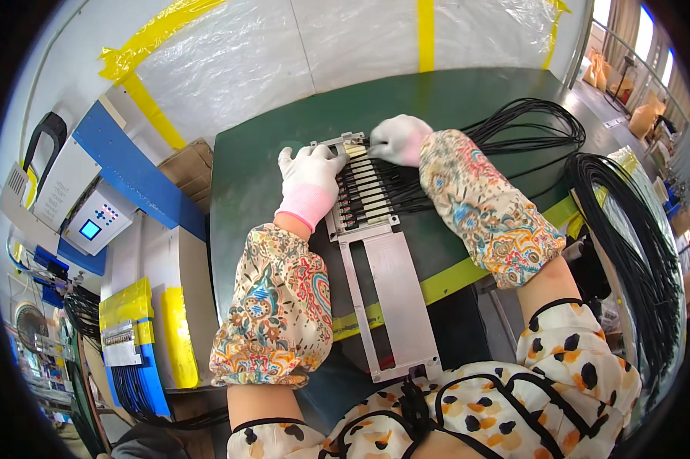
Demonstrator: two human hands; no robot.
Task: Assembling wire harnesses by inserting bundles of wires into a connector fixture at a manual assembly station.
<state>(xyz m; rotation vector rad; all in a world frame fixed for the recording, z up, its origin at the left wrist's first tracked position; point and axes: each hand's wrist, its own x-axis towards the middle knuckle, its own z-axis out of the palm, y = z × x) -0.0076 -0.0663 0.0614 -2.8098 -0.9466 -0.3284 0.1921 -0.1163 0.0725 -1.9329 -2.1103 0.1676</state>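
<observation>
A long metal fixture (394, 287) lies over the near edge of the green table, its far end carrying a slotted block (371, 191) with a row of black cable ends in it. My left hand (311, 180), in a white glove with a pink cuff, rests against the block's far left side, fingers apart, fingertips on its edge. At the far right corner of the block, my right hand (401, 141), gloved alike, has its fingers curled in a pinch on a black cable end; the fingertips are partly hidden. Black cables (414, 197) run rightward from the block beneath my right forearm.
A looped bundle of black cables (532, 118) lies on the green table (261, 153) at the far right. Another thick bundle (628, 237) hangs at the right. At the left stands a blue and white machine (104, 214) with a small lit screen. Yellow tape marks the table's near edge.
</observation>
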